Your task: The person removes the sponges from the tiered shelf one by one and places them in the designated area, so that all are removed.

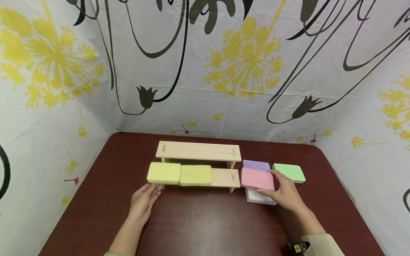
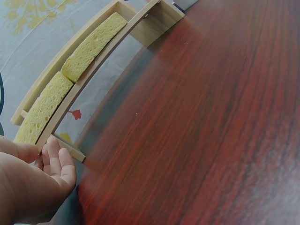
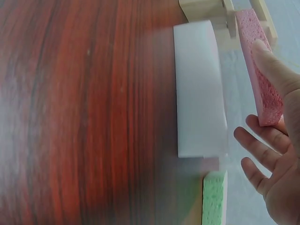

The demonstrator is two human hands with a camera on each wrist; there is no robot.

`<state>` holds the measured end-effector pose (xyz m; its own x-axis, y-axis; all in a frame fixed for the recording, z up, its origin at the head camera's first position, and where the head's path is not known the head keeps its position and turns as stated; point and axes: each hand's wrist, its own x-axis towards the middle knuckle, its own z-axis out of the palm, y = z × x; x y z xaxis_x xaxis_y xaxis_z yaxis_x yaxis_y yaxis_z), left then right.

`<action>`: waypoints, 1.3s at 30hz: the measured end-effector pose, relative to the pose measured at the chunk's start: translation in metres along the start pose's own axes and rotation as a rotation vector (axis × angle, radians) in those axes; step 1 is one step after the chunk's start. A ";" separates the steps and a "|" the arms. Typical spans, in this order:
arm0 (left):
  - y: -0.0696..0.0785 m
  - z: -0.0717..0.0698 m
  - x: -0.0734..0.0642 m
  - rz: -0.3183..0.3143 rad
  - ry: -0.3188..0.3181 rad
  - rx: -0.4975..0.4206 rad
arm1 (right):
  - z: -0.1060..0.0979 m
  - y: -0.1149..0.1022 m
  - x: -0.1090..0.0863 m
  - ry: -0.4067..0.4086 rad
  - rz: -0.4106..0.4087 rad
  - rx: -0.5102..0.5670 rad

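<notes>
Two yellow sponges [image 1: 164,173] lie side by side on the left and middle of the lower step of a two-tier wooden shelf [image 1: 225,177]. At that step's left end is my left hand [image 1: 143,201], its thumb by the board's edge and its fingers curled below, gripping the shelf. My right hand [image 1: 286,192] pinches a pink sponge [image 1: 257,178] between thumb and fingers at its right side. In the right wrist view the pink sponge [image 3: 260,70] is held above the table, near the shelf's end. Beneath it in the head view is a white block [image 1: 261,196], partly hidden.
A purple sponge [image 1: 256,164] lies behind the pink one, partly covered. To its right sits a green sponge [image 1: 289,172]. The dark red wooden table [image 1: 198,224] ends at a patterned cloth [image 1: 198,89] hung behind and at both sides.
</notes>
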<state>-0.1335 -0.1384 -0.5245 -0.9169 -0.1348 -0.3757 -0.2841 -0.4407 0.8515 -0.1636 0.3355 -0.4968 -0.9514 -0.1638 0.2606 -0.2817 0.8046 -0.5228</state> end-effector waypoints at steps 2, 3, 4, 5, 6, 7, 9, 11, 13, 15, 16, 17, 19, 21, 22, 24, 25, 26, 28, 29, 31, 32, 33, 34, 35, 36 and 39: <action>0.000 0.000 0.000 0.000 0.001 0.004 | -0.003 0.003 -0.002 0.009 0.019 -0.003; 0.000 0.000 0.000 0.000 0.002 0.006 | -0.005 0.005 -0.003 0.012 0.027 0.000; 0.000 0.000 0.000 0.000 0.002 0.007 | -0.007 0.006 -0.005 0.012 0.037 0.006; 0.001 0.000 0.000 0.000 0.001 0.009 | -0.008 0.008 -0.006 0.017 0.042 0.010; 0.001 0.000 0.000 -0.001 0.001 0.009 | -0.010 0.010 -0.007 0.021 0.046 0.016; 0.001 0.000 0.000 -0.001 0.001 0.010 | -0.012 0.011 -0.008 0.026 0.047 0.026; 0.001 0.000 -0.001 -0.002 -0.001 0.011 | -0.014 0.015 -0.011 0.030 0.048 0.045; 0.001 0.000 -0.001 -0.003 -0.001 0.011 | -0.016 0.019 -0.014 0.038 0.041 0.061; 0.001 0.000 -0.001 -0.003 -0.001 0.015 | -0.018 0.024 -0.017 0.049 0.029 0.078; 0.001 0.000 -0.001 -0.002 -0.001 0.016 | -0.020 0.029 -0.019 0.062 0.021 0.089; 0.001 0.000 -0.001 -0.001 0.000 0.017 | -0.021 0.031 -0.021 0.068 0.019 0.093; 0.001 0.000 -0.001 -0.001 0.000 0.017 | -0.023 0.033 -0.022 0.073 0.018 0.096; 0.001 0.000 -0.001 -0.002 0.001 0.015 | -0.026 0.038 -0.025 0.083 0.022 0.102; 0.001 0.000 -0.001 -0.003 0.002 0.013 | -0.029 0.042 -0.028 0.086 0.030 0.101; 0.001 0.000 -0.001 -0.003 0.002 0.013 | -0.031 0.044 -0.030 0.089 0.031 0.099; 0.001 0.000 -0.001 -0.004 0.001 0.013 | -0.035 0.048 -0.033 0.095 0.033 0.084; 0.001 0.000 -0.001 -0.004 0.001 0.012 | -0.037 0.050 -0.034 0.096 0.034 0.073; 0.001 0.000 -0.001 -0.003 0.000 0.013 | -0.039 0.052 -0.036 0.094 0.036 0.062; 0.000 0.001 0.000 -0.003 0.000 0.011 | -0.042 0.056 -0.039 0.088 0.043 0.042; 0.000 0.001 0.000 -0.003 0.000 0.009 | -0.044 0.058 -0.041 0.084 0.049 0.032; 0.000 0.001 0.000 -0.001 0.001 0.008 | -0.048 0.061 -0.044 0.074 0.062 0.024; 0.000 0.000 0.000 -0.001 0.001 0.009 | -0.050 0.064 -0.046 0.072 0.066 0.023; 0.000 0.000 0.000 0.000 0.001 0.010 | -0.051 0.065 -0.047 0.072 0.070 0.021; 0.000 0.000 0.000 0.000 0.001 0.012 | -0.053 0.067 -0.048 0.073 0.073 0.019; -0.001 0.000 0.000 0.000 0.000 0.012 | -0.055 0.069 -0.049 0.074 0.073 0.017; -0.001 0.000 0.000 0.001 0.000 0.014 | -0.056 0.071 -0.051 0.073 0.072 0.019; 0.000 0.000 -0.001 0.001 -0.001 0.016 | -0.060 0.078 -0.054 0.074 0.067 -0.001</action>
<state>-0.1325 -0.1380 -0.5246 -0.9174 -0.1343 -0.3747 -0.2878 -0.4265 0.8575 -0.1266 0.4414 -0.5026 -0.9563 -0.0669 0.2845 -0.2175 0.8131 -0.5400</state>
